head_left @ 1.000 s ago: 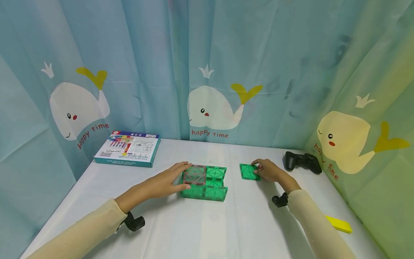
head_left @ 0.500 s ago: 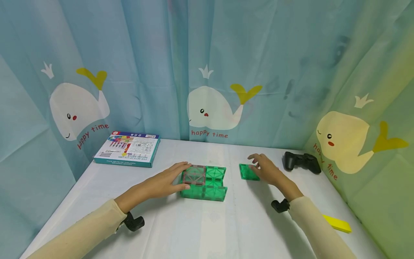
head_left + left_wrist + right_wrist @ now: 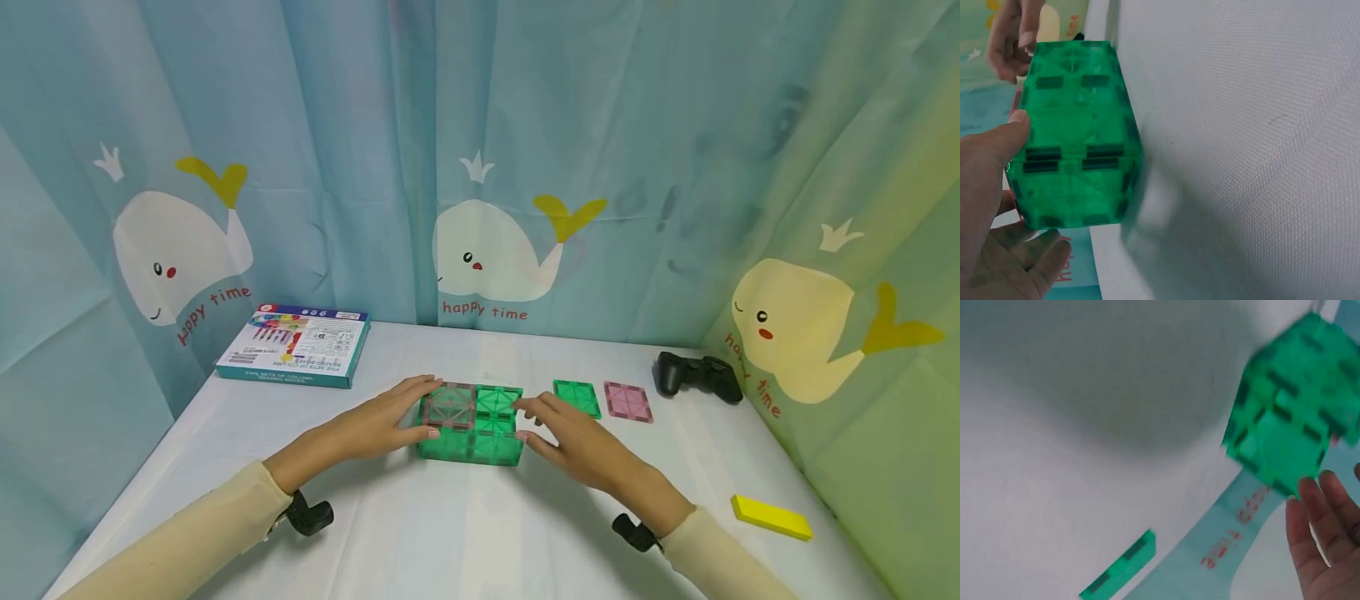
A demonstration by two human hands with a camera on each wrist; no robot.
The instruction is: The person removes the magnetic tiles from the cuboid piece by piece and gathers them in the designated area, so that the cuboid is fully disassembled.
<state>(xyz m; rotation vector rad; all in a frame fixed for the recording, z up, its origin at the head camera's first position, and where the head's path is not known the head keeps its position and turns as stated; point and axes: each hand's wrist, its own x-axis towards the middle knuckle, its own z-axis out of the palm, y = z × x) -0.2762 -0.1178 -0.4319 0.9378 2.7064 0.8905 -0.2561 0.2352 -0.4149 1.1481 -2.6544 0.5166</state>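
Note:
A box built of translucent green magnetic tiles (image 3: 495, 448) sits mid-table, with a pink magnetic tile (image 3: 448, 406) on top of its left half. My left hand (image 3: 375, 421) holds the box's left end, thumb on the near side and fingers at the far side. In the left wrist view the thumb (image 3: 1015, 128) lies along a green wall. At the right end is my right hand (image 3: 585, 442), fingertips right at the edge of the box and nothing gripped. Its fingers are spread in the right wrist view (image 3: 1329, 531).
Flat on the table to the right lie a loose green tile (image 3: 577, 398) and a pink tile (image 3: 628, 402). A black game controller (image 3: 697, 377) is beyond them. A yellow block (image 3: 771, 517) lies near the right edge, and a flat toy carton (image 3: 296, 346) at back left.
My right hand has let go of the loose green tile and moved left to the box's right end, uncovering the loose pink tile. The left hand stays put on the box.

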